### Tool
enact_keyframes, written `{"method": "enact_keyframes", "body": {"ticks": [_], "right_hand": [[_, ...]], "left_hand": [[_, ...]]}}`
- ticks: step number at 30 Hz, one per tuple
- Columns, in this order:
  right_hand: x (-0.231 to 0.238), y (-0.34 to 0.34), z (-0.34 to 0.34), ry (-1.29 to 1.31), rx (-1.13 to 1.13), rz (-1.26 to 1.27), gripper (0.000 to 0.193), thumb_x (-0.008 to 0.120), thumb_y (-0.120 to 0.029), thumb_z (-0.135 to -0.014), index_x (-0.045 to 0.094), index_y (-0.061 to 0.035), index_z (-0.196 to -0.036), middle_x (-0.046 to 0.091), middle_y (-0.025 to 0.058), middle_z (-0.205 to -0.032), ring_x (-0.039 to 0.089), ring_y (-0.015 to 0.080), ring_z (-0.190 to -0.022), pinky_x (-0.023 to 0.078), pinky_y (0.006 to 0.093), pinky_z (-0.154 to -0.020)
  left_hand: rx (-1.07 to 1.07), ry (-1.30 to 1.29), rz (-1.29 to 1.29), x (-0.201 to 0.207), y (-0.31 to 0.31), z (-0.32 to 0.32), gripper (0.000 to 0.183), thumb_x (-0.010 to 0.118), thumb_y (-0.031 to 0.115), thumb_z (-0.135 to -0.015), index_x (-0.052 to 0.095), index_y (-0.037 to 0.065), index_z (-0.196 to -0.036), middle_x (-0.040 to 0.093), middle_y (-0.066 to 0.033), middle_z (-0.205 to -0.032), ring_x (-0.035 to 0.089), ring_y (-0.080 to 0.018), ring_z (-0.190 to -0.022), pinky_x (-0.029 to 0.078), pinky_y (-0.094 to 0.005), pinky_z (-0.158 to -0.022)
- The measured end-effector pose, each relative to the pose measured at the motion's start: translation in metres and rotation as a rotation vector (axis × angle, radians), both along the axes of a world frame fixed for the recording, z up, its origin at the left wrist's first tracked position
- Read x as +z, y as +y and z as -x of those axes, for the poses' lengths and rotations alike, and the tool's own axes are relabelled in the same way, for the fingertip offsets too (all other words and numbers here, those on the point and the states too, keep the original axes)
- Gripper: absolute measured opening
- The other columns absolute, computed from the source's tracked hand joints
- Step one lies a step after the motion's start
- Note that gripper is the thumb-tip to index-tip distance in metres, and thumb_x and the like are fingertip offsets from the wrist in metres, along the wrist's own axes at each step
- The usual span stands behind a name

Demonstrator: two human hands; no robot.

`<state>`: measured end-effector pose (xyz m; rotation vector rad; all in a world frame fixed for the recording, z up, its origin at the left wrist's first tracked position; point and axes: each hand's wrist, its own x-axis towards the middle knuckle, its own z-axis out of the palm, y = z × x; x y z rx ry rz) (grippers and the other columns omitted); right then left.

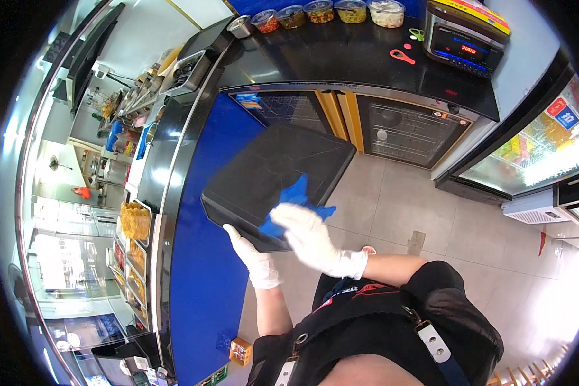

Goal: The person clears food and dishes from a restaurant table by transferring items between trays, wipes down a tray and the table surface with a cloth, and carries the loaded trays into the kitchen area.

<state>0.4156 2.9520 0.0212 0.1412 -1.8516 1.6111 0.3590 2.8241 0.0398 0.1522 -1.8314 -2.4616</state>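
Observation:
A large black box-like object (270, 154) with rounded corners and a flat, faintly scuffed face is in front of me. My left hand (246, 251), in a white glove, grips its near left edge; part of the fingers is hidden. On the black face, close to its near edge, a crumpled blue cloth (294, 193) lies under my right hand (304, 233). That hand is white-gloved too, slightly blurred, and closed over the cloth. Whether the black object rests on something underneath cannot be seen.
A black counter (328, 58) at the back carries several lidded tubs (350, 11), red scissors (402, 56) and a machine with a lit display (468, 48). Glass-door cabinets (408, 128) sit below. Food trays (136, 222) line the left counter; a lit display fridge (534, 141) stands right.

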Motion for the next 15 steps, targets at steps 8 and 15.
{"method": "enact_keyframes", "body": {"ticks": [8, 15], "right_hand": [[0.032, -0.020, 0.025, 0.027, 0.223, -0.612, 0.035, 0.052, -0.009, -0.083, 0.060, -0.0032, -0.117, 0.055, 0.0141, -0.125, 0.048, 0.0301, -0.122, 0.039, 0.0391, -0.103], [-0.031, 0.074, 0.166, 0.009, -0.090, -0.364, 0.025, 0.049, -0.007, -0.086, 0.063, -0.0021, -0.106, 0.062, 0.0194, -0.105, 0.056, 0.0348, -0.106, 0.046, 0.0397, -0.092]], "left_hand": [[-0.287, -0.141, -0.431, -0.024, -0.031, 0.009, 0.058, 0.047, 0.054, -0.095, 0.054, 0.002, -0.122, 0.062, -0.0079, -0.112, 0.058, -0.0177, -0.098, 0.046, -0.0315, -0.089], [0.031, -0.171, -0.165, 0.049, -0.053, 0.022, 0.070, 0.042, 0.056, -0.095, 0.041, 0.001, -0.138, 0.049, -0.0120, -0.136, 0.050, -0.0260, -0.118, 0.040, -0.0367, -0.102]]}}
